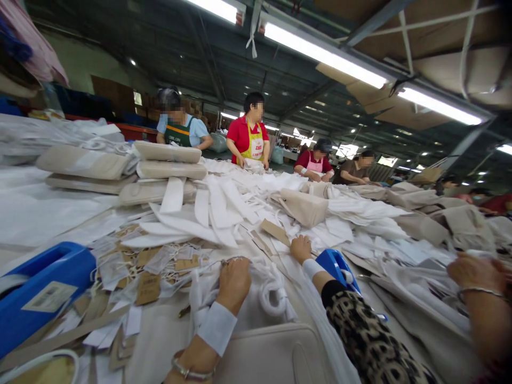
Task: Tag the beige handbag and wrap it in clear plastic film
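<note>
My left hand (234,280), with a white wrap and a silver bracelet at the wrist, is closed on a white-wrapped bag handle (200,288). Below it lies a beige bag (268,352) with a smooth flat front. The foam-wrapped handle curls into a loop (274,298) beside the hand. Farther forward, my right hand (301,249), in a patterned sleeve, has its fingers closed at the end of a brown card strip (276,232). Its fingertips are partly hidden. Brown hang tags (148,288) with strings and small clear bags are heaped left of my left hand.
A blue tape dispenser (48,293) stands at the left, and another blue dispenser (338,269) beside my right forearm. Stacked beige bags (168,170) and white foam strips (216,202) cover the table. A co-worker's hand (476,274) with a bracelet reaches in at right. Several people work across the table.
</note>
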Demonstrator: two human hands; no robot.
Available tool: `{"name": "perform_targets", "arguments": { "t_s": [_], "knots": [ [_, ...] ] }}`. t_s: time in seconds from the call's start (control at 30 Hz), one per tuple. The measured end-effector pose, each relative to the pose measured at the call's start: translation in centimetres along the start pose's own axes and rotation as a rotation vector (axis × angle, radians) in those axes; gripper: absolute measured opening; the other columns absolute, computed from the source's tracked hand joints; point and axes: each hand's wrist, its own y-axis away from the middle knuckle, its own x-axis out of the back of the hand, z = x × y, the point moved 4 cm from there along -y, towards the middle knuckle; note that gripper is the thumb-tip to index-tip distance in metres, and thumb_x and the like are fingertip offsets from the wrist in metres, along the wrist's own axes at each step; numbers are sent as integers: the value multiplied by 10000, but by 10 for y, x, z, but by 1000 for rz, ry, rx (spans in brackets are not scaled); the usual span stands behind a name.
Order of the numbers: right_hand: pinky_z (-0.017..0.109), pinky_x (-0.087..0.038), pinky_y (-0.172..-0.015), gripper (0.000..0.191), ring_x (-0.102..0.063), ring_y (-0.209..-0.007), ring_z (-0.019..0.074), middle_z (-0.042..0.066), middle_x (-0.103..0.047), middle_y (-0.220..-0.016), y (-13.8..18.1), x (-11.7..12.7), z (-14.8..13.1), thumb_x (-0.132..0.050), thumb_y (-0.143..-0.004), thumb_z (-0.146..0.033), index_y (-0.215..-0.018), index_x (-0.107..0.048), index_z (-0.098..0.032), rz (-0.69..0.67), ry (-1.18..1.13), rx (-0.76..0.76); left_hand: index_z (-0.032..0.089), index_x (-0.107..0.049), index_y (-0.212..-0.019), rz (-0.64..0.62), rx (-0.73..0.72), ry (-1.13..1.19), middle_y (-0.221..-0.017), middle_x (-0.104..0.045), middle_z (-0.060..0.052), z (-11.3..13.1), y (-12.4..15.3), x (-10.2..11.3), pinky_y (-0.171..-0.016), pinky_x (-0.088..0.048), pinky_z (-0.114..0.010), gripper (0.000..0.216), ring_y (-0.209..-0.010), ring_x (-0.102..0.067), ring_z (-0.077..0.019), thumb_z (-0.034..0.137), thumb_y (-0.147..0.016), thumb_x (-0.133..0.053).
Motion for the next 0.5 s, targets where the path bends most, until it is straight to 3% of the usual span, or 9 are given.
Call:
{"name": "perform_targets", "arguments": {
  "t_s": [0.23,0.5],
  "knots": [
    [495,-426,-1026,261,-538,-1190,268,103,-613,-1201,-10,-9,0,-621,-940,-347,-1074,-640,-124,44,-5,49,140,-672,-1092,-5,12,5,-1074,-703,-125,0,0,-1,-989,-433,-366,376,-1102,-623,-243,82,-919,-343],
    [456,-503,-933,253,-609,-1051,231,82,-635,-1134,-16,5,19,-593,-958,-355,-1092,-629,-143,32,-275,-149,144,-674,-1068,8,40,70,-1087,-705,-106,-2,0,0,-992,-425,-326,344,-1101,-623,-222,88,-911,-373]
  ]
}}
